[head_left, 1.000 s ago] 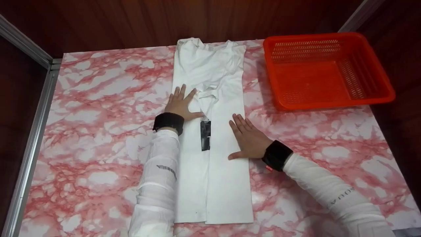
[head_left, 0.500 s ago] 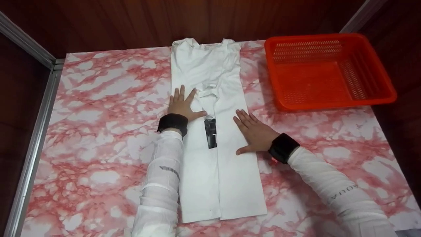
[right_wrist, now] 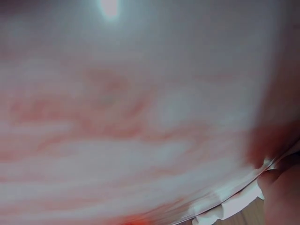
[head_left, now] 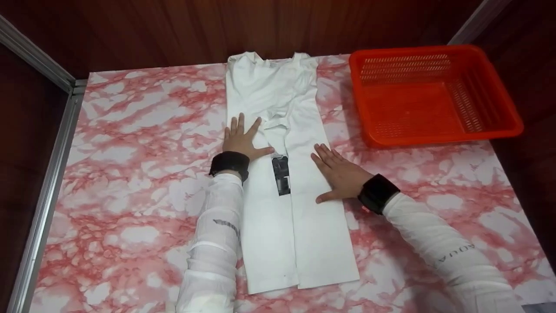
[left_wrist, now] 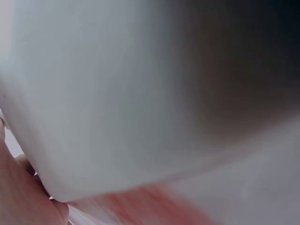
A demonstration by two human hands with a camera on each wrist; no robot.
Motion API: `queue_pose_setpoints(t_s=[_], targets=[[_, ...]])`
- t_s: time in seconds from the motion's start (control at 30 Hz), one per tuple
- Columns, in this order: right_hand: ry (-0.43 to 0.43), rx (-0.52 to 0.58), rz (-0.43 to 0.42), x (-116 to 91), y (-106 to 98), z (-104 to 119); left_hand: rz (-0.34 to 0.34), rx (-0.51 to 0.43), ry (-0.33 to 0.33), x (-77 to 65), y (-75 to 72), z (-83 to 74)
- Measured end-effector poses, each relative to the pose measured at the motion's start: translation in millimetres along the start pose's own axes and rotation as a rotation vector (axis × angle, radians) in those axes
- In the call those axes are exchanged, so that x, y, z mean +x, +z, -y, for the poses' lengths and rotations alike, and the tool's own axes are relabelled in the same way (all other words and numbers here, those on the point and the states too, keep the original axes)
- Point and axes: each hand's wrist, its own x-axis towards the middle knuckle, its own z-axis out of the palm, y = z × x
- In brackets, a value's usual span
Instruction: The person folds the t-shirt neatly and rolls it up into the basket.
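Note:
A white T-shirt (head_left: 319, 243) lies in a long narrow shape, both sides turned in so their edges meet along the middle. Part of a dark print (head_left: 281, 176) shows in the gap between them. My left hand (head_left: 241, 139) rests on the shirt's left side, fingers spread and thumb reaching toward the print. On the right side, my right hand (head_left: 343, 176) lies with straight fingers across the shirt's outer edge. The left wrist view holds mostly blurred white cloth (left_wrist: 93, 103) with part of the hand at the lower left. Blurred table surface fills most of the right wrist view.
A red plastic basket (head_left: 434, 141) with slotted walls stands at the back right of the pink-and-white marbled table (head_left: 143, 174). Dark wood panels (head_left: 173, 30) rise behind the table and at both sides. A metal frame (head_left: 47, 191) runs along the left.
The shirt's lower end has swung to the right, so the shirt now lies slanted. My right hand has moved right and slightly away from me; my left hand has shifted slightly right.

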Motion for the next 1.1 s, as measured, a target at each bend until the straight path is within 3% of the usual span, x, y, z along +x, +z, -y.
queue_pose_setpoints(t_s=[0.33, 0.6, 0.8, 0.97, 1.1], targets=[[0.045, 0.028, -0.001, -7, 0, 16, 0.02, 0.018, 0.006, -1.2, 0.7, 1.4], [0.08, 0.051, -0.001, -13, -2, 18, 0.102, -0.017, 0.152, -18.6, -8.4, 6.9], [0.118, 0.085, -0.016, -32, 5, 34, 0.161, 0.034, 0.276, -65.3, -3.9, 4.6], [0.073, 0.054, -0.063, -52, 13, 62, 0.169, 0.045, 0.307, -122.0, 14.0, 3.7], [0.024, 0.076, -0.058, -73, 21, 88, 0.183, 0.061, 0.387, -170.4, 30.6, -0.9]])
